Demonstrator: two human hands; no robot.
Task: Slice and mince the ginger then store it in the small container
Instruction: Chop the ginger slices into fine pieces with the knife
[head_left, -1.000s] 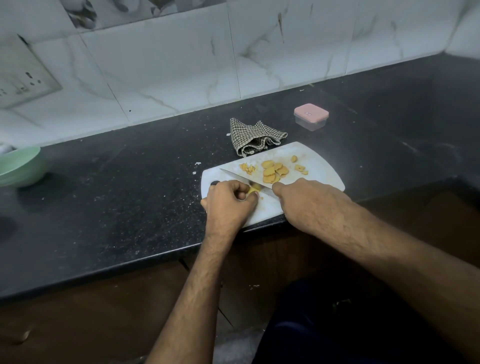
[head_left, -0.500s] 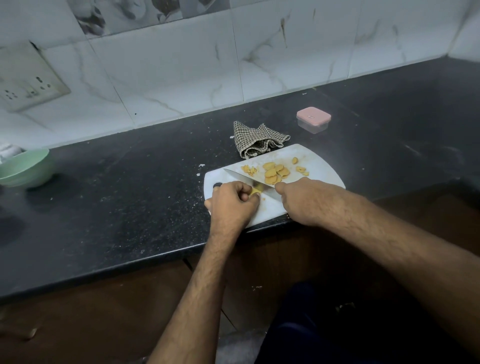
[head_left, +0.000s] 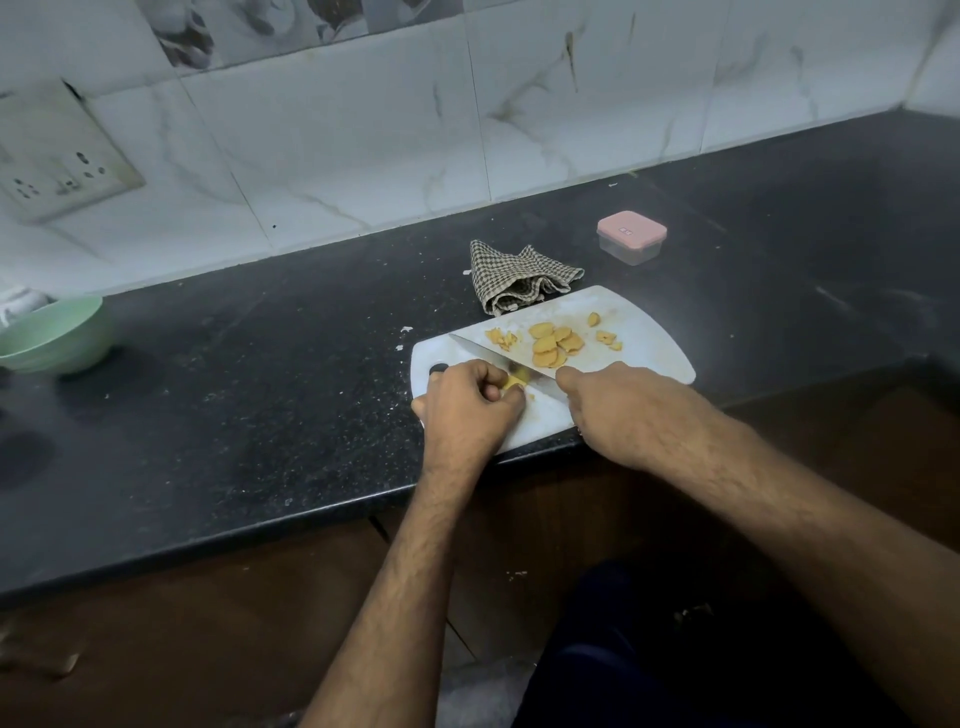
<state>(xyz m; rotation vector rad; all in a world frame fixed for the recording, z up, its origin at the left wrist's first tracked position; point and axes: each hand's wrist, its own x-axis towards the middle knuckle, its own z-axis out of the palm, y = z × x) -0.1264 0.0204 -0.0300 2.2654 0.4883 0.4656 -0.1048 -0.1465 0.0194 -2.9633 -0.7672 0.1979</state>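
Several pale-yellow ginger slices, heaped, flat rounds

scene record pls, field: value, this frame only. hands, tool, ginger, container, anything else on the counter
left hand: fingers pinch ginger piece on cutting board
right hand: grips knife, handle hidden
knife: blade against the ginger piece, tip pointing far-left
ginger slices: piled mid-board, beyond the blade
small container: pink lid on, behind board
checked cloth: crumpled, at board's far edge
green bowl: far left of counter
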